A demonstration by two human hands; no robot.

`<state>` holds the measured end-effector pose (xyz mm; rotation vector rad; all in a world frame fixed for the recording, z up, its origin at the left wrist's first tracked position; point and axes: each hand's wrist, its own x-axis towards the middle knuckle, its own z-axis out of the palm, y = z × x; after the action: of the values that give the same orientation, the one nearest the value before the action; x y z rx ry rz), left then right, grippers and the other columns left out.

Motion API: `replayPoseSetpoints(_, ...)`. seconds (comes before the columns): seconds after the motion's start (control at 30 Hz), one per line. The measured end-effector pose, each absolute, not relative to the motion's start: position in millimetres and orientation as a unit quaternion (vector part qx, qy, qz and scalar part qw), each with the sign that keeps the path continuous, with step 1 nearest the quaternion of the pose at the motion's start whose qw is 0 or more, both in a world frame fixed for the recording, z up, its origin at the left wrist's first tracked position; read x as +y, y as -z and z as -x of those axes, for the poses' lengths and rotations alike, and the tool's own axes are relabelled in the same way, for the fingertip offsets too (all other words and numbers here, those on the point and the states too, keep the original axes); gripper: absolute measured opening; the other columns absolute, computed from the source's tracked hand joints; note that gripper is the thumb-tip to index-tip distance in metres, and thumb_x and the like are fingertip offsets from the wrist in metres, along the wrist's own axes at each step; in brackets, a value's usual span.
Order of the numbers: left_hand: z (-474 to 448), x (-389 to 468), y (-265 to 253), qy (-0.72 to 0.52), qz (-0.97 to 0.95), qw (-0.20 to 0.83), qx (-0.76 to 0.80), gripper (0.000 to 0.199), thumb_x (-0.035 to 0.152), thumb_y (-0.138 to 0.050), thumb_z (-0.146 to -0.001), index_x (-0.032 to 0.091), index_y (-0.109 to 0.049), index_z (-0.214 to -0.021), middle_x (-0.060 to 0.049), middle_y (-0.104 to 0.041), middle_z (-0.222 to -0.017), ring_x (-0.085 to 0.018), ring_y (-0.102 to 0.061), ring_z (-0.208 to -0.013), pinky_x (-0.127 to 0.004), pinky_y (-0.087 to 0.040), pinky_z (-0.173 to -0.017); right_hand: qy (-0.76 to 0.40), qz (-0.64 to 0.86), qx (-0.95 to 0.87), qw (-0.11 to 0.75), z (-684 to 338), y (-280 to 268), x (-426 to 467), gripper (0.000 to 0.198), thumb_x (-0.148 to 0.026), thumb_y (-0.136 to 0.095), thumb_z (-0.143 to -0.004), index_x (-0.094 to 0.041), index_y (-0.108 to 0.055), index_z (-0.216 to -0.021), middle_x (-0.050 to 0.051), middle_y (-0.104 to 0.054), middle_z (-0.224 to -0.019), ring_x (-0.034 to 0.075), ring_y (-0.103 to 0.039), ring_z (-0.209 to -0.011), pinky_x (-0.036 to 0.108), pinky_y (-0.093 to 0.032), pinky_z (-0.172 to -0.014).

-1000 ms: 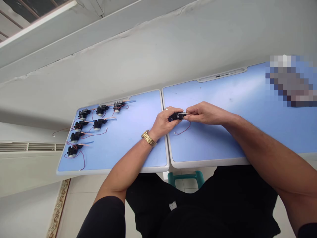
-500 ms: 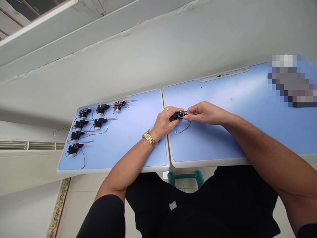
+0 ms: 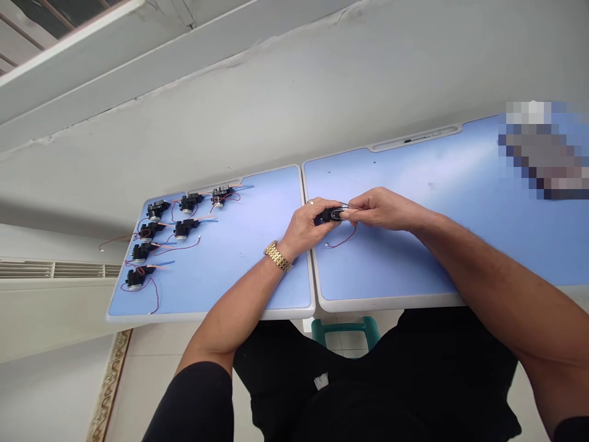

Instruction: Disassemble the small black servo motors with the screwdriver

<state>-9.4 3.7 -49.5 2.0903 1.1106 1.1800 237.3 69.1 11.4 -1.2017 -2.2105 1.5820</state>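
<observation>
Over the seam side of the right-hand blue table, my left hand (image 3: pixel 307 223) is closed around a small black plastic unit (image 3: pixel 327 216) with a shiny rounded end. My right hand (image 3: pixel 380 209) meets that end with thumb and fingers pinched together. A thin dark strand, either a wire or a slim tool, runs between the fingertips; I cannot tell which. From under the right fingers a twisted red-dark wire (image 3: pixel 343 240) trails onto the table and ends in a small white plug. Fingers hide much of the unit.
Several similar black units (image 3: pixel 186 229) with red, orange and blue wires lie on the left table (image 3: pixel 248 270). A pen-like object (image 3: pixel 414 140) rests in the right table's rear groove. A pixelated dark item lies far right. A green stool (image 3: pixel 345 326) stands below.
The right fingertips have shifted slightly on the unit's end, and the thin strand now sits higher. The black unit has turned a little in the left hand.
</observation>
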Motion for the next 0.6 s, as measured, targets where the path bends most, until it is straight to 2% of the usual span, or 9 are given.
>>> replayPoseSetpoints(0.23,6.4,1.2,49.2,-0.407,-0.767,0.233,0.438,0.030,0.015,-0.084,-0.103,0.027,-0.080,-0.131,-0.008,-0.087,-0.126,-0.023,-0.081,-0.117,-0.045,-0.066,-0.107,-0.516,0.382,-0.761,0.094,-236.9,-10.2,69.6,0.057,-0.074,-0.076,-0.087,-0.024,-0.063,-0.065,-0.004,-0.038,-0.063,0.013,-0.034,-0.063,0.036,-0.023,-0.063)
replayPoseSetpoints(0.37,5.9,1.4,49.4,-0.408,-0.763,0.240,0.440,0.030,0.017,-0.084,-0.104,0.027,-0.080,-0.132,-0.008,-0.087,-0.124,-0.023,-0.082,-0.116,-0.044,-0.067,-0.106,-0.524,0.377,-0.758,0.090,-237.6,-9.8,70.7,0.062,-0.082,-0.077,-0.086,-0.024,-0.064,-0.067,-0.005,-0.038,-0.064,0.013,-0.033,-0.063,0.035,-0.024,-0.063)
replayPoseSetpoints(0.5,6.9,2.4,48.4,-0.420,-0.744,0.264,0.448,0.031,0.021,-0.087,-0.103,0.026,-0.081,-0.132,-0.008,-0.087,-0.124,-0.022,-0.082,-0.112,-0.042,-0.066,-0.105,-0.494,0.404,-0.763,0.104,-237.9,-11.4,69.5,0.074,-0.093,-0.078,-0.083,-0.025,-0.055,-0.065,-0.005,-0.037,-0.065,0.013,-0.032,-0.065,0.035,-0.024,-0.063)
replayPoseSetpoints(0.6,7.9,2.4,46.4,-0.430,-0.721,0.293,0.457,0.030,0.026,-0.088,-0.103,0.025,-0.081,-0.133,-0.008,-0.087,-0.126,-0.022,-0.082,-0.116,-0.042,-0.066,-0.108,-0.480,0.418,-0.762,0.123,-240.4,-15.0,69.0,0.067,-0.092,-0.077,-0.085,-0.025,-0.070,-0.081,-0.005,-0.045,-0.065,0.015,-0.037,-0.064,0.035,-0.027,-0.064)
